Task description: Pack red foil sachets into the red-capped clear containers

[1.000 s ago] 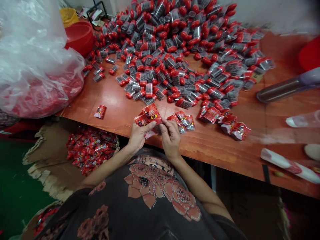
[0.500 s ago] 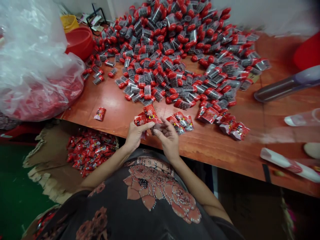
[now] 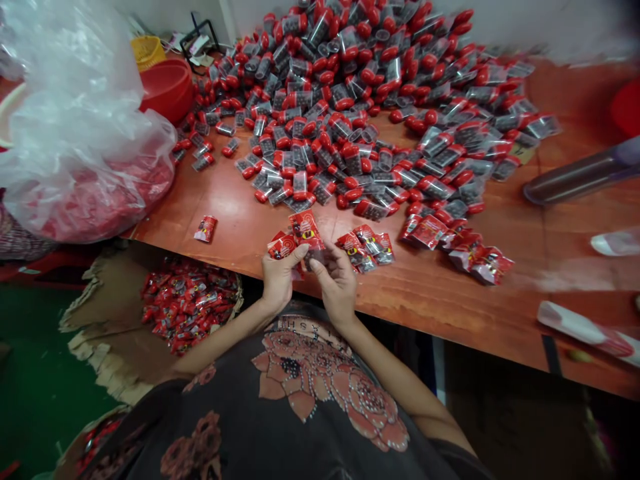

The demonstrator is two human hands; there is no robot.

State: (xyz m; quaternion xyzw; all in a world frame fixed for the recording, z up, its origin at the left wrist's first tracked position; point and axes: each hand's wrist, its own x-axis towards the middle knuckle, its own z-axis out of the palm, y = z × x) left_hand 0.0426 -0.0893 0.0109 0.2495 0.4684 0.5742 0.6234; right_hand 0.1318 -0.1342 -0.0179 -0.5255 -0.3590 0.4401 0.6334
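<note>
Between my two hands, near the table's front edge, is a small red printed packet (image 3: 306, 230) with a dark lower part. My left hand (image 3: 279, 277) is closed, its thumb pressed on the packet's left side. A second red packet (image 3: 281, 246) shows at the left fingers, seemingly in the same hand. My right hand (image 3: 337, 280) pinches the packet's lower right edge between thumb and fingers. Just right of it lie several red packets (image 3: 367, 241) in a cluster. Beyond my hands rises a large heap of clear red-capped containers (image 3: 320, 160) with dark contents.
A single packet (image 3: 205, 229) lies to the left; more packets (image 3: 470, 250) lie in a row at right. A plastic bag of red pieces (image 3: 95, 180) and a red bowl (image 3: 167, 90) stand at left. Below the edge is a box of red packets (image 3: 193, 300). A dark-filled tube (image 3: 575, 175) lies at right.
My right fingers have closed in on the packet's lower part, and the packet now stands straighter. The whole view has shifted slightly.
</note>
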